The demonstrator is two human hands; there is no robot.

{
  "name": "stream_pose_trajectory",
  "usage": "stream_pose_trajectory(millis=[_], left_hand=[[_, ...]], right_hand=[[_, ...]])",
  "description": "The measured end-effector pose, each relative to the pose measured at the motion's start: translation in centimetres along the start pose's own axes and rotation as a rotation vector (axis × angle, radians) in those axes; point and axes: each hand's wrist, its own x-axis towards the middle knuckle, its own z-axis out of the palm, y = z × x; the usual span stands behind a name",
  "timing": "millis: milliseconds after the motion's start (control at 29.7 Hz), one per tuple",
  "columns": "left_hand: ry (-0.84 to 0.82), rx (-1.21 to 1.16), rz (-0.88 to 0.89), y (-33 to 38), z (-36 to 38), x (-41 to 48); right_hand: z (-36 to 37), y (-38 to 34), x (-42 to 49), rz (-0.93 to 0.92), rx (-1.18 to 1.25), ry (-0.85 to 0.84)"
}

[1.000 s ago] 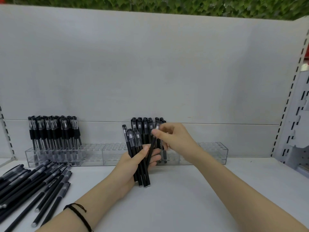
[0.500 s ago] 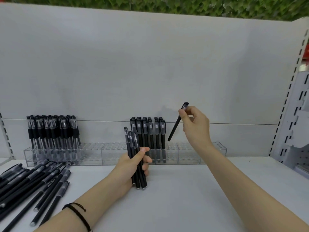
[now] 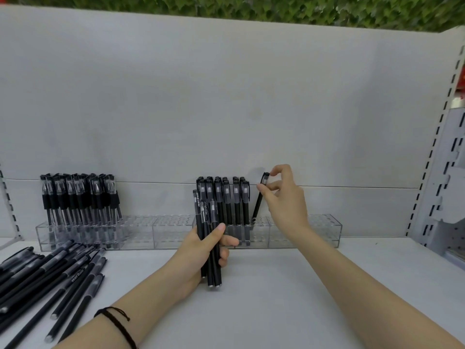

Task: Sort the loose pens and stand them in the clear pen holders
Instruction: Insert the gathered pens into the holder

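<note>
Lowered since half a second ago, when it was held raised above the row, the single pen (image 3: 259, 202) is now seen in the head view with its lower end set into the clear pen holders (image 3: 171, 230). It is placed just to the right of the middle cluster of standing pens (image 3: 226, 200) and is tilted, cap end toward the right. The cap end is pinched between the thumb and fingertips of the right hand (image 3: 284, 205). A bundle of pens (image 3: 201, 212) is gripped upright by the left hand (image 3: 203, 250), fingers curled round it, in front of the holders. A black cord bracelet (image 3: 118, 321) is worn on the left wrist. Another cluster of pens (image 3: 78, 200) is stood at the holders' left end. Loose pens (image 3: 63, 273) are spread on the white shelf (image 3: 276, 298) at the left.
</note>
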Motion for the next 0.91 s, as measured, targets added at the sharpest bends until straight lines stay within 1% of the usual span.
stream_pose_trajectory(millis=[134,235,403,471,538,572,639,706,773,841,908], left_hand=[[-0.006,-0.024,-0.011,0.0,0.2,0.0],[0.004,-0.050,-0.008,-0.1,-0.1,0.1],[0.002,-0.050,-0.014,-0.1,-0.3,0.1],[0.006,-0.045,-0.019,-0.1,-0.3,0.1],[0.005,-0.032,-0.019,-0.1,-0.2,0.0],[0.000,-0.029,-0.013,0.0,-0.1,-0.2],[-0.013,-0.036,0.008,0.0,0.0,-0.2],[-0.026,-0.030,0.038,0.0,0.1,-0.2],[-0.039,-0.023,0.057,0.0,0.1,-0.1],[-0.049,-0.022,0.062,0.0,0.0,-0.1],[-0.051,-0.016,0.050,0.0,0.0,-0.1]], right_hand=[[0.5,0.7,-0.2,-0.047,-0.084,-0.042],[0.9,1.2,-0.5,-0.013,-0.154,-0.094],[0.6,0.8,-0.3,0.059,-0.187,-0.043],[0.1,0.3,-0.2,0.073,-0.135,-0.003],[-0.4,-0.6,-0.3,0.033,0.003,-0.003],[-0.5,-1.1,-0.4,-0.003,0.069,-0.027],[-0.6,-2.2,-0.9,-0.057,0.141,-0.134],[-0.3,-3.2,-1.5,-0.060,0.153,-0.288],[0.1,-3.8,-1.9,-0.053,0.146,-0.400],[0.3,-4.0,-1.9,-0.014,0.189,-0.453],[0.2,-4.2,-1.7,0.068,0.303,-0.441]])
